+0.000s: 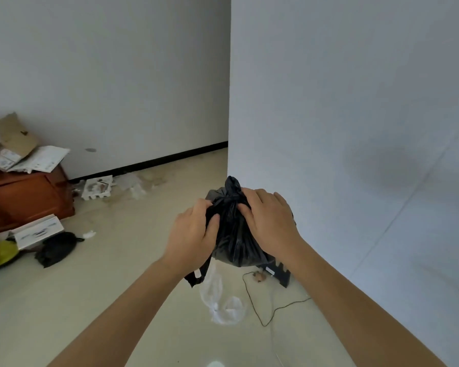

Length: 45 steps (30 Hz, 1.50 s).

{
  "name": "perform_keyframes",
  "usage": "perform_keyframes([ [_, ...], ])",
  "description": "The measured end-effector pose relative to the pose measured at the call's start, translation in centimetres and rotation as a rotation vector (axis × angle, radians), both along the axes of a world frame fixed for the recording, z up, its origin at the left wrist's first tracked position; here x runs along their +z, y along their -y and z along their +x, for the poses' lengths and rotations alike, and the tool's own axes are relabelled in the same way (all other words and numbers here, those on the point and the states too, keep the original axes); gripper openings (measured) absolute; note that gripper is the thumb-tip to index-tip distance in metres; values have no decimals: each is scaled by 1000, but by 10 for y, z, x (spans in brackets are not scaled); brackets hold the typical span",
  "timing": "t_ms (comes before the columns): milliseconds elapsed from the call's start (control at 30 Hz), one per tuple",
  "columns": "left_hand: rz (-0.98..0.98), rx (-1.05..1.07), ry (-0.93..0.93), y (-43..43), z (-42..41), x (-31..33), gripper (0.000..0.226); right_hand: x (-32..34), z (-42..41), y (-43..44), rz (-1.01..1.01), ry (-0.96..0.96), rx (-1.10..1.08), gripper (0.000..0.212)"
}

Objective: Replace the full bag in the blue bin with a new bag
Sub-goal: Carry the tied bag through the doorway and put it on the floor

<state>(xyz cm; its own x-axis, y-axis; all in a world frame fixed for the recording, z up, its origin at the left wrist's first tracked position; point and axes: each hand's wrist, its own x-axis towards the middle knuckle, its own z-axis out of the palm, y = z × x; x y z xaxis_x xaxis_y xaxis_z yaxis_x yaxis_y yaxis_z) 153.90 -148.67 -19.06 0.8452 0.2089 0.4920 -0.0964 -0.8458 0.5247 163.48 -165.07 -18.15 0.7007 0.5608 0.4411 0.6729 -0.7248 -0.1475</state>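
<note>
A full black rubbish bag (pixel 235 242) hangs in the air in front of me, its neck tied into a knot at the top. My left hand (pixel 194 234) grips the bag's left side just below the knot. My right hand (pixel 268 221) pinches the bag at the knot from the right. A black strip dangles below my left wrist. No blue bin is in view.
A white wall corner (pixel 229 128) stands right behind the bag. On the floor below lie a clear plastic bag (pixel 220 300), a thin black cord (pixel 260 308) and a dark object (pixel 278 272). At left stand a brown wooden cabinet (pixel 27 197) with cardboard, boxes and a black bag (pixel 56 247).
</note>
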Motion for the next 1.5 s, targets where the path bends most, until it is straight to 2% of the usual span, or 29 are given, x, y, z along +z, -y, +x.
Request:
perform_keyframes([
  [267,-110,20,13,-132,89,-4,24,-6,109,-141,26,26,86,42],
  [500,-27,8,-10,-252,258,16,23,-8,278,-259,121,12,78,42],
  [700,38,55,-59,-371,380,49,32,14,411,-385,163,-7,134,46],
  [1000,-90,90,-52,-564,558,23,33,4,596,-578,46,61,158,47],
  [1133,-105,78,-44,-650,658,15,33,-4,687,-658,37,24,136,46],
  [1267,-74,-13,-68,-708,776,26,34,1,782,-701,93,-22,49,46],
  [1500,-5,-189,-115,-748,984,13,36,-24,951,-724,139,-81,-133,48],
])
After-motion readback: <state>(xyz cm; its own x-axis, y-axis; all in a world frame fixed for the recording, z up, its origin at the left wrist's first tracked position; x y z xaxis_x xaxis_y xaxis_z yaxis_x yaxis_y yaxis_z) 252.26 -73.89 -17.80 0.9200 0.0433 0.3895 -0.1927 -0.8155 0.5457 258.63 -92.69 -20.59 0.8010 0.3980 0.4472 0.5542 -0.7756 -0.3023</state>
